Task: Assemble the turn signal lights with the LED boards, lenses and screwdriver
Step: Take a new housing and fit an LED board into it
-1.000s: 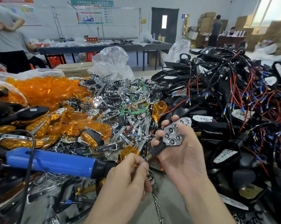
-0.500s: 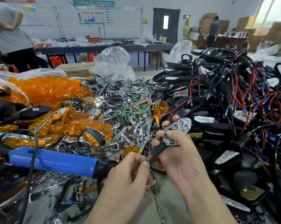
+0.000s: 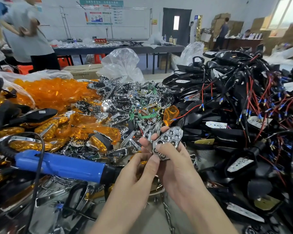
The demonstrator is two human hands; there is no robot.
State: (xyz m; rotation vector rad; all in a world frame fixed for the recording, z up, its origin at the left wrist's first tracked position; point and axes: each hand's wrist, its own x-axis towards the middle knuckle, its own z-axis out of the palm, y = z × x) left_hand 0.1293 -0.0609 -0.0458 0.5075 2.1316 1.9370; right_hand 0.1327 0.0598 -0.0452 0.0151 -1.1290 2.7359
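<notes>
Reflector (image 3: 167, 142) sits raised over the near middle of the surface (image 3: 150, 222), my right hand (image 3: 176, 168) with fingers wrapped round it, my left hand (image 3: 134, 178) with fingers pinching its lower end. I judge a loose pinch could drop it among the look-alike chrome parts (image 3: 125, 102) behind and lose it.

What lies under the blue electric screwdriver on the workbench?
The blue screwdriver rests on a heap of chrome frames and black parts. Its body covers whatever lies directly beneath it, and the left hand hides its tip.
</notes>
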